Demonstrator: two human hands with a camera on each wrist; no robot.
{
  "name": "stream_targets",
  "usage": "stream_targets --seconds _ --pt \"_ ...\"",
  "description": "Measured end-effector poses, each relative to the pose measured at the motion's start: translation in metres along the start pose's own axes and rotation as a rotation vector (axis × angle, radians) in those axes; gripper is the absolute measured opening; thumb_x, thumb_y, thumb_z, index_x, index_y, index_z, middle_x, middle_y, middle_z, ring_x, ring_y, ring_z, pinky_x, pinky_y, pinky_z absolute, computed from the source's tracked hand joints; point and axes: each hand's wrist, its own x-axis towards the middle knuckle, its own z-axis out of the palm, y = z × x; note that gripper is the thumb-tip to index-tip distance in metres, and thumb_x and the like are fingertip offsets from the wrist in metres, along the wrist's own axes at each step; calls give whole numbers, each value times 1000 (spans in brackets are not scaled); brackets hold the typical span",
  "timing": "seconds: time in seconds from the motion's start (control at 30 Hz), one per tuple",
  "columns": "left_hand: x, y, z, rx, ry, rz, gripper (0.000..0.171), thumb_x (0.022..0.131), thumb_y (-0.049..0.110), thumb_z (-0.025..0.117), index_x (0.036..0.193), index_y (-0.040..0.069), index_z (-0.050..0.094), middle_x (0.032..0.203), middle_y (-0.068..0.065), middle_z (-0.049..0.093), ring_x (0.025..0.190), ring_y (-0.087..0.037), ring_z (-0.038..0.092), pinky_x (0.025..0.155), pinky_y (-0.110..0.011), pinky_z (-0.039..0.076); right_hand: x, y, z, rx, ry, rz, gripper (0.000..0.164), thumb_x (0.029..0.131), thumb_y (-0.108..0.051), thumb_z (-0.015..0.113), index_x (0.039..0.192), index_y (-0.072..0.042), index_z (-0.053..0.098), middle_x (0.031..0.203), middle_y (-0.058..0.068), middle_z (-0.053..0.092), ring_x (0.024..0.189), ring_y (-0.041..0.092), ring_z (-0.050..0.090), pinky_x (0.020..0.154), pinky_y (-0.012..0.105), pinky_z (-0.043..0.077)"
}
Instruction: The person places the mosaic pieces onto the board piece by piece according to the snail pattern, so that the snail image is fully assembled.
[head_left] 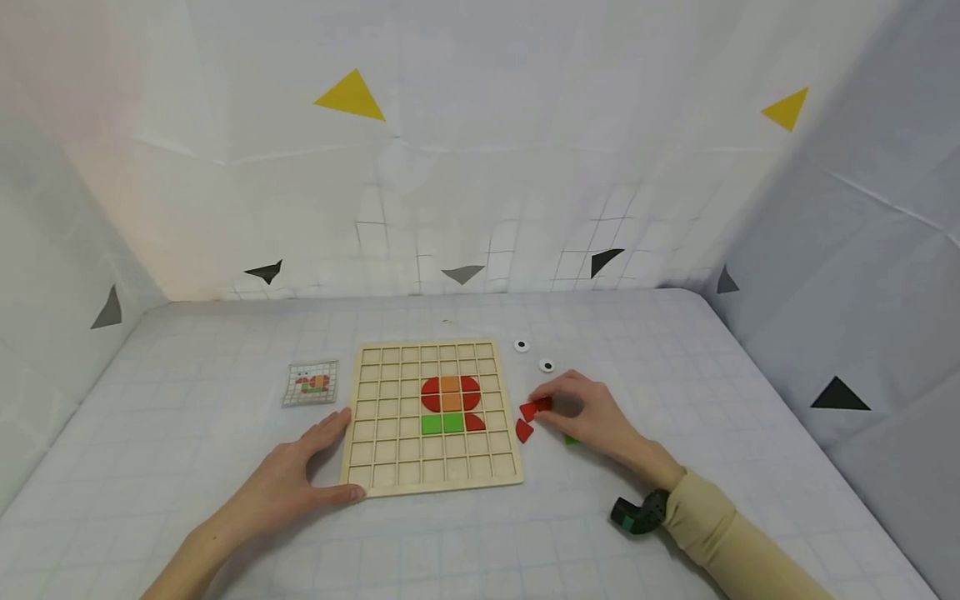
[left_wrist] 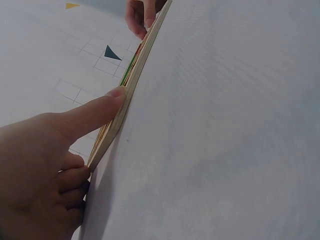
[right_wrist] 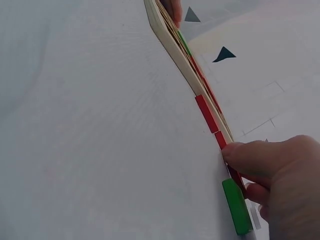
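A square wooden grid board [head_left: 390, 457] lies on the table. In it sit an orange block [head_left: 450, 393] between rounded red pieces [head_left: 431, 395], with green squares [head_left: 442, 423] and a red quarter-circle [head_left: 475, 422] below. My left hand [head_left: 288, 479] rests at the board's left side, thumb on the near corner and fingers along the edge. Right of the board, my right hand [head_left: 592, 417] pinches a red piece [head_left: 544, 403], partly hidden by the fingers. Two loose red quarter-circles [head_left: 524, 431] lie beside its fingertips. A green piece [right_wrist: 237, 207] lies under that hand.
A small picture card [head_left: 311, 383] with a colored figure on a grid lies left of the board. Two white discs with black dots, like eyes [head_left: 547, 365], lie beyond my right hand. White sheets with yellow and dark triangles [head_left: 352, 96] enclose the table at the back and sides.
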Motion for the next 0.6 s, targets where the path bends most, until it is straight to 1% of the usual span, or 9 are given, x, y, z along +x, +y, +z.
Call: stream_targets --seconds 0.13,0.33,0.47,0.53,0.6 --pt "0 0 0 4 2 0 110 69 70 78 157 20 35 161 -6 37 148 -38 31 114 -63 31 1 0 2 -2 -11 -27 26 83 -17 83 108 -20 76 103 -8 70 98 10 61 88 23 52" --pt "-1 0 -1 -5 4 1 110 68 70 77 157 20 35 161 -4 37 148 -37 30 114 -62 31 3 -3 6 -23 30 -76 23 80 -11 85 100 -18 76 96 -8 70 91 10 60 79 23 53" --pt "-1 0 -1 -9 3 4 110 69 70 77 157 20 35 161 -4 37 149 -37 30 114 -62 31 4 -4 8 -44 48 -104 21 79 -11 85 96 -18 75 92 -8 69 84 11 57 71 23 51" --pt "-1 1 -1 -9 1 4 109 69 70 78 157 21 35 161 -4 37 149 -36 30 114 -62 32 5 -4 8 -50 49 -108 21 79 -11 85 96 -17 75 92 -8 69 83 11 57 69 23 51" --pt "-1 1 -1 -8 -1 2 109 69 70 77 157 21 35 161 -4 37 149 -36 30 114 -62 32 6 -5 8 -46 42 -106 24 79 -11 86 99 -16 75 93 -6 70 85 12 58 70 24 52"
